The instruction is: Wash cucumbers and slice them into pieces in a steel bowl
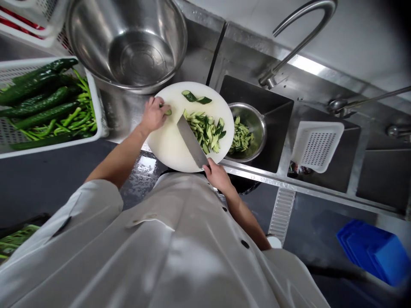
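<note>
My right hand (218, 174) grips the handle of a cleaver (192, 143), whose broad blade rests against a heap of cut cucumber pieces (208, 133) on a round white cutting board (170, 149). At the board's left edge my left hand (154, 114) has its fingers closed on a short cucumber piece (168, 112), mostly hidden by the fingers. Two cucumber chunks (189, 96) lie near the far side of the board. Right of the board, partly beneath its edge, a metal bowl (260, 139) holds more cut cucumber.
A large steel basin (180, 55) stands behind the board. To the left, a white basket (102, 115) holds whole cucumbers and green peppers. Sinks with a curved faucet (298, 55) and a white perforated basket (335, 147) are on the right. Blue bins (372, 252) stand on the floor.
</note>
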A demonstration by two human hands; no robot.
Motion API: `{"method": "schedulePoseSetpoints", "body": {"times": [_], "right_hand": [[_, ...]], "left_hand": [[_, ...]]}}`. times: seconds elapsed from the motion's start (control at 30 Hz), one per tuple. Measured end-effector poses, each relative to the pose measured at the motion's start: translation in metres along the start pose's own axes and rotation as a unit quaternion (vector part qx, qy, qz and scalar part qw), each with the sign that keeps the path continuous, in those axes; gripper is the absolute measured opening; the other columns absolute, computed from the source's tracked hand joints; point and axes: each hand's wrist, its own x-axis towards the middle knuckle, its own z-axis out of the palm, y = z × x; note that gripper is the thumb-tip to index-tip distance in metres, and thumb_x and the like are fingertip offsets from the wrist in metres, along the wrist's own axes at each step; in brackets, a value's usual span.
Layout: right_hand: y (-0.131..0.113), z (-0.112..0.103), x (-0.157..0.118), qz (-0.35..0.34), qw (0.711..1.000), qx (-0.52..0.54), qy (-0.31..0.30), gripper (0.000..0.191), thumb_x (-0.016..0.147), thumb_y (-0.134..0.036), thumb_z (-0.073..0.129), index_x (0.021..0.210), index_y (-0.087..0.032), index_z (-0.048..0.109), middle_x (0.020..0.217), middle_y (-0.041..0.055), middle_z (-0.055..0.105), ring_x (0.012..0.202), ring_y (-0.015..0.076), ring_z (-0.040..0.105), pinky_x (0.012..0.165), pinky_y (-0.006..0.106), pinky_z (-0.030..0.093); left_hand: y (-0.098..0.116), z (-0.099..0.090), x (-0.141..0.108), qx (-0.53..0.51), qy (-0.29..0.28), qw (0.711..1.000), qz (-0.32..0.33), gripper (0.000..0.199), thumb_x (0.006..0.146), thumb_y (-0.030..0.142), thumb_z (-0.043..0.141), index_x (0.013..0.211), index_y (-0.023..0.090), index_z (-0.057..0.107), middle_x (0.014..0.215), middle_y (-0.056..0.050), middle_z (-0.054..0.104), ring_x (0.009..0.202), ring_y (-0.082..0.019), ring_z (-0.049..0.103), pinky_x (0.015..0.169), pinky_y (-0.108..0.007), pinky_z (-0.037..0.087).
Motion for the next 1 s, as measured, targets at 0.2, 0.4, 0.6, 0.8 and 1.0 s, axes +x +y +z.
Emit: {"method": "schedulePoseSetpoints", "body": {"times": [0.2, 0.4, 0.6, 0.8, 1.0], "right_hand": [[-0.007, -0.016, -0.021, 0.009, 0.996, -0.076, -0.041, 0.042, 0.113, -0.039, 0.032, 0.145, -0.019, 0.049, 0.107, 0.0142, 0.077, 0.1, 0.0305, 0.072, 0.083, 0.034, 0.048], [-0.019, -0.022, -0.025, -0.014, 0.989, -0.128, -0.079, 0.041, 0.113, -0.04, 0.031, 0.146, -0.02, 0.046, 0.108, 0.0147, 0.077, 0.1, 0.0303, 0.074, 0.079, 0.033, 0.048], [-0.021, -0.034, -0.032, -0.027, 0.982, -0.168, -0.077, 0.038, 0.113, -0.039, 0.032, 0.141, -0.018, 0.046, 0.102, 0.0151, 0.077, 0.095, 0.0302, 0.074, 0.078, 0.033, 0.048], [-0.024, -0.034, -0.021, -0.042, 0.984, -0.153, -0.081, 0.038, 0.113, -0.039, 0.032, 0.143, -0.018, 0.044, 0.106, 0.0157, 0.076, 0.098, 0.0309, 0.073, 0.077, 0.033, 0.047], [-0.026, -0.035, -0.022, -0.033, 0.985, -0.142, -0.096, 0.038, 0.113, -0.038, 0.032, 0.143, -0.02, 0.046, 0.109, 0.0157, 0.076, 0.1, 0.0306, 0.073, 0.079, 0.033, 0.047]], "left_hand": [[0.059, 0.016, -0.101, -0.088, 0.022, 0.991, 0.101, 0.031, 0.096, 0.021, 0.054, 0.125, 0.018, 0.064, 0.122, -0.014, 0.059, 0.113, -0.028, 0.052, 0.098, -0.047, 0.052], [0.085, 0.022, -0.118, -0.085, 0.024, 0.992, 0.089, 0.03, 0.089, 0.02, 0.057, 0.118, 0.018, 0.066, 0.117, -0.016, 0.059, 0.109, -0.032, 0.052, 0.095, -0.053, 0.051], [0.083, 0.021, -0.116, -0.084, 0.003, 0.992, 0.09, 0.03, 0.091, 0.018, 0.054, 0.119, 0.018, 0.066, 0.11, -0.014, 0.059, 0.102, -0.03, 0.052, 0.095, -0.05, 0.051], [0.083, 0.021, -0.116, -0.108, -0.004, 0.991, 0.08, 0.03, 0.091, 0.015, 0.053, 0.118, 0.018, 0.066, 0.112, -0.014, 0.06, 0.105, -0.031, 0.053, 0.095, -0.05, 0.051], [0.083, 0.023, -0.118, -0.113, 0.008, 0.991, 0.075, 0.029, 0.094, 0.013, 0.049, 0.116, 0.018, 0.066, 0.112, -0.015, 0.061, 0.107, -0.03, 0.053, 0.096, -0.049, 0.052]]}}
